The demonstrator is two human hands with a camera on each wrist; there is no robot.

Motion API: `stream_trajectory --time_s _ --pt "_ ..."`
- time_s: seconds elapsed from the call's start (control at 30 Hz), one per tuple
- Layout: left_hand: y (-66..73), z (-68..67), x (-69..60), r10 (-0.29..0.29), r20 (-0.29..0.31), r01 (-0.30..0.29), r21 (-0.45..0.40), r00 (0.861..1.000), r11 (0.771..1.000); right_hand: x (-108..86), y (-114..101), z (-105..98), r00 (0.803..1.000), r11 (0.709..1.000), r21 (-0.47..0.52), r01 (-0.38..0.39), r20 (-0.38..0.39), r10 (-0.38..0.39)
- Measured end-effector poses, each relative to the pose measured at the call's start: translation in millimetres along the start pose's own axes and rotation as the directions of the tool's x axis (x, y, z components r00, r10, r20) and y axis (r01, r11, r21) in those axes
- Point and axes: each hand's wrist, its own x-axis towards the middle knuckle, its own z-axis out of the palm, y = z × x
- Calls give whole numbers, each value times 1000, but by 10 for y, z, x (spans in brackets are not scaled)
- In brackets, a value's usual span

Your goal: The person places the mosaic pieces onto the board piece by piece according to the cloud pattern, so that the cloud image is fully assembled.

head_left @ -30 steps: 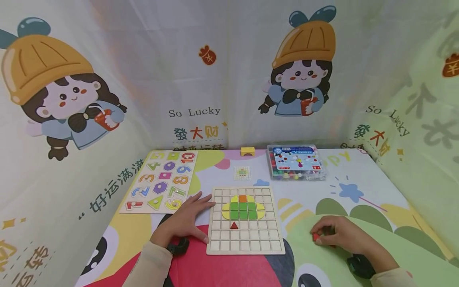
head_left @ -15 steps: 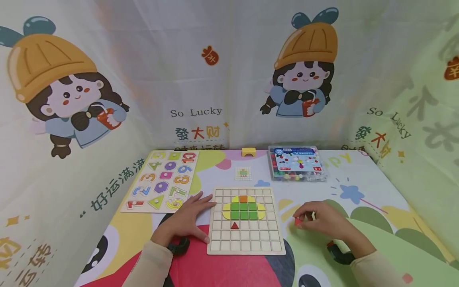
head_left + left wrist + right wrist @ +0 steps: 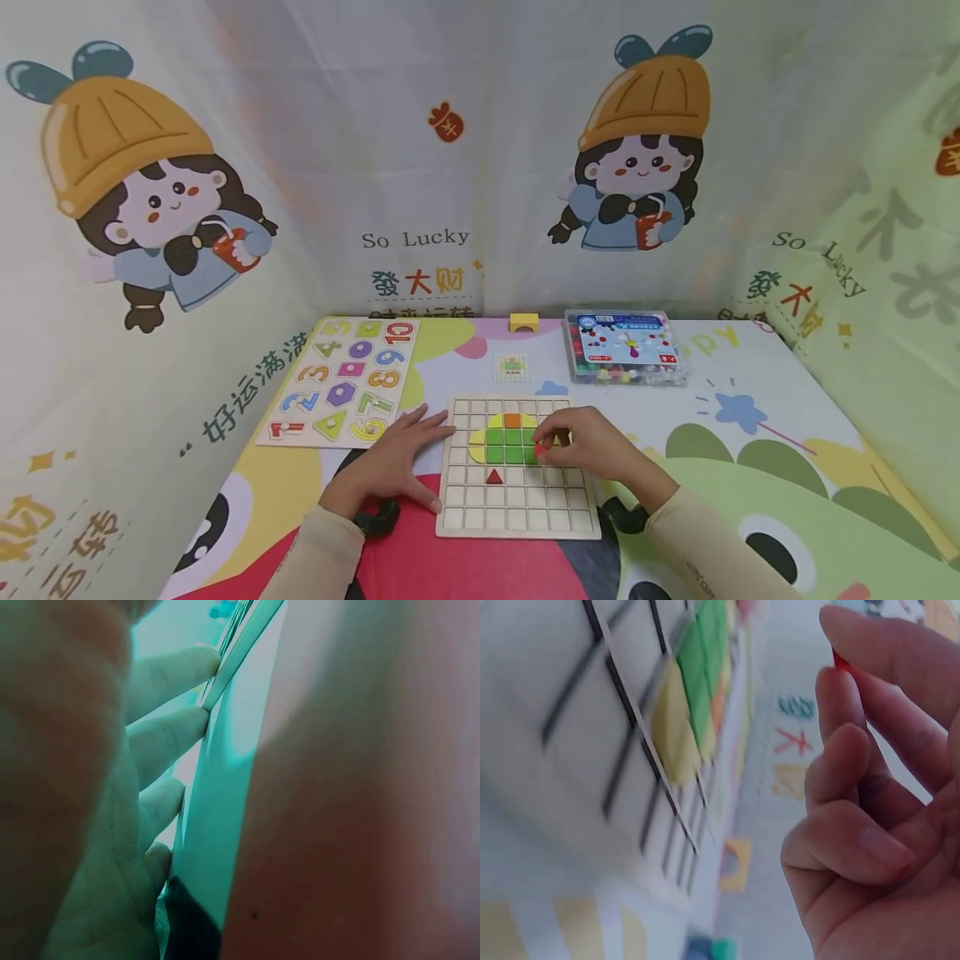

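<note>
A square wooden grid board (image 3: 517, 521) lies flat on the table, bearing green squares (image 3: 512, 444), yellow curved pieces (image 3: 477, 447), an orange square (image 3: 512, 421) and one red triangle (image 3: 493, 477). My left hand (image 3: 395, 462) rests spread at the board's left edge; in the left wrist view its fingertips (image 3: 196, 720) touch that edge. Above the board's right half, my right hand (image 3: 592, 446) pinches a small red piece (image 3: 841, 660) between thumb and forefinger. Most of that piece is hidden by the fingers. In the head view it covers part of the pattern's right side.
A number-and-shape puzzle board (image 3: 341, 383) lies at the left. Behind the grid are a small pattern card (image 3: 512, 367), a yellow arch block (image 3: 523, 322) and a clear plastic box (image 3: 626, 346) of coloured parts. A printed curtain (image 3: 495, 167) encloses the table.
My right hand has moved left with the red piece, from the table at the right to over the board. My left hand keeps its place at the board's edge.
</note>
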Motion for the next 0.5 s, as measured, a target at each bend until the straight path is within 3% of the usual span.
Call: stream_trajectory --time_s 0.27,0.5 --pt "20 -14 -11 -34 11 34 -1 999 999 202 -66 321 998 998 -29 -48 47 49" --pt "12 1 -25 -43 14 43 -8 999 999 196 -67 436 994 996 -69 -54 91 61"
